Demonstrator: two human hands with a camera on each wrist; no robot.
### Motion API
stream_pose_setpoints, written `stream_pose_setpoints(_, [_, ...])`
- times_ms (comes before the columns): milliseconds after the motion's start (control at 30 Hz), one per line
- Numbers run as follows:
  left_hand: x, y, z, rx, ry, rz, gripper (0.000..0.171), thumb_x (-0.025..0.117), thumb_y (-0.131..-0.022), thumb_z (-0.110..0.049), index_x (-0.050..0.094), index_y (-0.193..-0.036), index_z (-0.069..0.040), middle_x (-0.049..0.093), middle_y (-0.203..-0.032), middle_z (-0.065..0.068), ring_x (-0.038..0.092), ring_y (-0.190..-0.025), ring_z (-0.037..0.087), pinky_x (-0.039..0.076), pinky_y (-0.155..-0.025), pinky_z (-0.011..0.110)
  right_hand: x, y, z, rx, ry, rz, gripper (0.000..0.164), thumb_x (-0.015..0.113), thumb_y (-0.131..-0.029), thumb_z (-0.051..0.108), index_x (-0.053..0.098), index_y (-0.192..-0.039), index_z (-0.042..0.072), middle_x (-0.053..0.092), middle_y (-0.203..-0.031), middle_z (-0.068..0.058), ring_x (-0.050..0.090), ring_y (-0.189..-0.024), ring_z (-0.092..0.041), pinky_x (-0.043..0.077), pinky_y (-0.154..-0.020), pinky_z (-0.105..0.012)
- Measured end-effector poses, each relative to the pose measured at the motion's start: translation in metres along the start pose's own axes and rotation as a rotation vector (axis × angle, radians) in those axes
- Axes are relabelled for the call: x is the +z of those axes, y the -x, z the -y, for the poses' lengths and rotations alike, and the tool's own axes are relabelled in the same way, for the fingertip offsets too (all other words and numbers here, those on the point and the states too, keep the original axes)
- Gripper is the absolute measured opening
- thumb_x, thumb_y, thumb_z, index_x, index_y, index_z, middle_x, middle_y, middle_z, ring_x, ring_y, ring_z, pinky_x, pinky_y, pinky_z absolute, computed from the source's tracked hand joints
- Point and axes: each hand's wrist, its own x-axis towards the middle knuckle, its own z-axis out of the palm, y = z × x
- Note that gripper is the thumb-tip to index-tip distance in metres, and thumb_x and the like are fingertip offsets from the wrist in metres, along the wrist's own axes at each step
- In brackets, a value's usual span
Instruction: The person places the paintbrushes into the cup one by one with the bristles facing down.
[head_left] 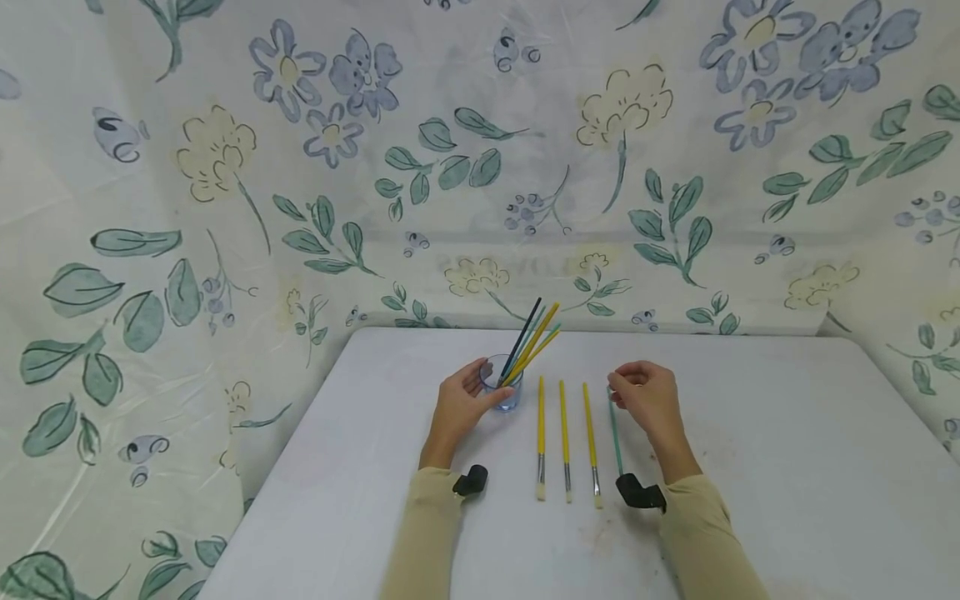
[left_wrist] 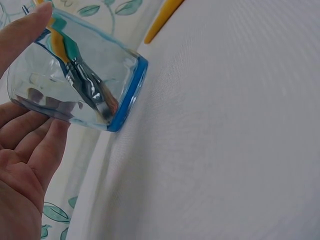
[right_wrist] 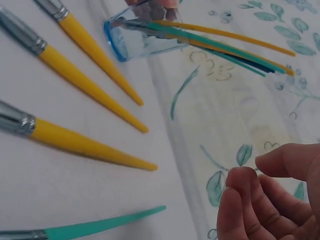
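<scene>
My left hand (head_left: 459, 410) holds a clear glass (left_wrist: 95, 45) with a blue base, thumb on one side and fingers on the other. Several paintbrushes (head_left: 534, 332) with yellow, green and dark handles lean in it, bristles down. Right of the glass, three yellow paintbrushes (head_left: 564, 421) lie in a row on the table, bristles towards me. Beside them lies a green paintbrush (right_wrist: 107, 222), its bristle end out of sight. My right hand (head_left: 651, 402) hovers by its handle tip, fingers loosely bent; in the right wrist view nothing is between thumb and fingertips.
A white-covered table (head_left: 787, 467) spreads beneath everything. Behind it and along the sides hangs a flower-printed sheet (head_left: 480, 200), meeting the table's far edge. A black wrist camera (head_left: 641, 492) hides the lower end of the green paintbrush in the head view.
</scene>
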Motion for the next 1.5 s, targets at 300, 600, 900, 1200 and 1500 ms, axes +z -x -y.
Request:
stream_pose_setpoints(300, [-0.001, 0.001, 0.001, 0.006, 0.021, -0.008, 0.089, 0.087, -0.066, -0.051, 0.054, -0.140, -0.014, 0.061, -0.140, 0.004, 0.055, -0.134, 0.019, 0.046, -0.112, 0.030, -0.001, -0.004, -0.011, 0.001, 0.082, 0.017, 0.027, 0.064, -0.092, 0.021, 0.065, -0.111, 0.001, 0.071, -0.098, -0.016, 0.067, -0.072, -0.013, 0.057, -0.064, -0.020])
stream_pose_setpoints(600, [-0.002, -0.002, 0.001, 0.014, 0.022, 0.000, 0.088, 0.086, -0.067, -0.052, 0.054, -0.140, -0.015, 0.061, -0.140, 0.004, 0.055, -0.134, 0.018, 0.046, -0.112, 0.029, -0.004, -0.006, -0.017, 0.097, 0.228, 0.114, 0.031, 0.064, -0.091, 0.021, 0.064, -0.115, 0.002, 0.067, -0.099, -0.014, 0.063, -0.075, -0.015, 0.051, -0.061, -0.019])
stream_pose_setpoints(900, [-0.001, -0.002, -0.002, 0.011, -0.009, -0.006, 0.088, 0.086, -0.068, -0.050, 0.054, -0.140, -0.013, 0.061, -0.140, 0.005, 0.055, -0.134, 0.018, 0.047, -0.111, 0.028, -0.003, -0.005, -0.022, 0.106, 0.315, 0.178, 0.032, 0.067, -0.090, 0.023, 0.065, -0.112, 0.000, 0.067, -0.093, -0.011, 0.061, -0.075, -0.016, 0.049, -0.060, -0.021])
stream_pose_setpoints(1200, [0.000, -0.001, 0.000, 0.017, -0.017, -0.007, 0.088, 0.086, -0.067, -0.050, 0.054, -0.140, -0.013, 0.060, -0.141, 0.006, 0.054, -0.135, 0.019, 0.047, -0.111, 0.029, 0.004, -0.002, -0.025, 0.119, 0.375, 0.163, 0.031, 0.069, -0.087, 0.020, 0.065, -0.109, -0.002, 0.068, -0.096, -0.015, 0.062, -0.079, -0.020, 0.050, -0.062, -0.022])
stream_pose_setpoints(1500, [0.001, -0.003, 0.001, -0.001, -0.023, -0.004, 0.086, 0.086, -0.069, -0.049, 0.053, -0.141, -0.014, 0.060, -0.141, 0.005, 0.054, -0.134, 0.018, 0.047, -0.110, 0.027, 0.008, -0.002, -0.027, 0.103, 0.464, 0.175, 0.025, 0.071, -0.083, 0.015, 0.066, -0.100, -0.002, 0.067, -0.098, -0.017, 0.061, -0.085, -0.026, 0.053, -0.069, -0.032])
